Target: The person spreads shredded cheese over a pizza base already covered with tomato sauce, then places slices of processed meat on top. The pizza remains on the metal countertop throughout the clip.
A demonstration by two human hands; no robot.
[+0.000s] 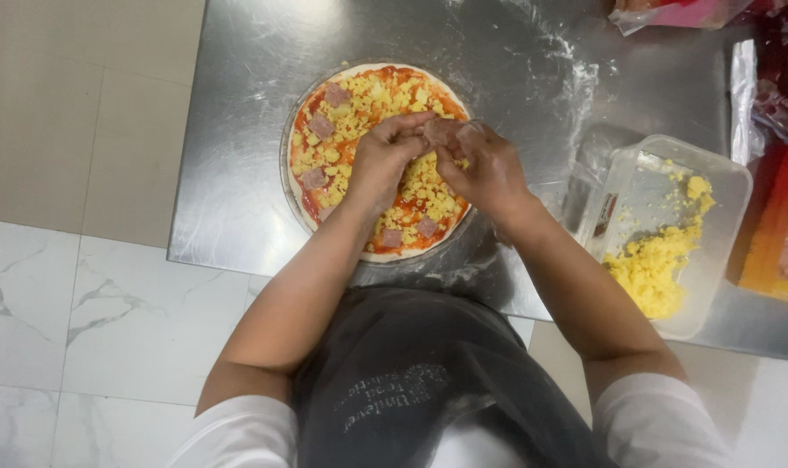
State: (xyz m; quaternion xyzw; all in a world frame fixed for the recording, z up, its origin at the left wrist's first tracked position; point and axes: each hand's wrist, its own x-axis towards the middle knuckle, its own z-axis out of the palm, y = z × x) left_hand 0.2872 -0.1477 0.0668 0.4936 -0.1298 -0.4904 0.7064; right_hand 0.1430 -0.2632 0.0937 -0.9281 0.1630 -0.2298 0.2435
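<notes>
A round pizza with red sauce, yellow grated cheese and pink ham squares lies on a metal pan on the steel table. Both hands hover over its right half. My left hand and my right hand meet at the fingertips and pinch a pink slice of ham between them. Several ham pieces lie on the left and near edge of the pizza.
A clear plastic tub with yellow grated cheese stands to the right of the pizza. Red and orange food packets lie at the table's right edge, another packet at the far right. Flour dusts the steel. Tiled floor lies to the left.
</notes>
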